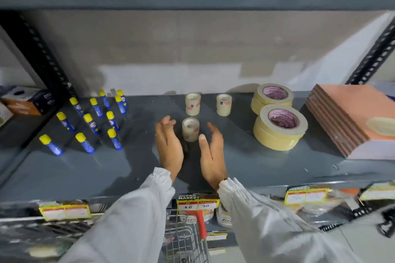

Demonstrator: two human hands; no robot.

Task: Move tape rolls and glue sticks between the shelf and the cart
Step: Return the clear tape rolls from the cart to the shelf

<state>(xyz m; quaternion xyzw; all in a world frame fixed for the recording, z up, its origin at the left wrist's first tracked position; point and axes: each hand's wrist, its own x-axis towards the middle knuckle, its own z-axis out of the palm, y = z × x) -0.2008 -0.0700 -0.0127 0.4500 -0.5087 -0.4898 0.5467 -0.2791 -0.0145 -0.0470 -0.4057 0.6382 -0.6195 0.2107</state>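
On the grey shelf a small stack of clear tape rolls stands upright between my two hands. My left hand is open just left of it, and my right hand is open just right of it; neither touches the stack. Two more small tape stacks stand behind. Several blue glue sticks with yellow caps stand upright at the left. Two stacks of wide masking tape rolls sit at the right. The wire cart shows below, between my sleeves.
A pile of pink-edged paper pads lies at the shelf's right end. Dark boxes sit on the neighbouring shelf at far left. Black slotted uprights frame the bay. Price labels line the shelf's front edge.
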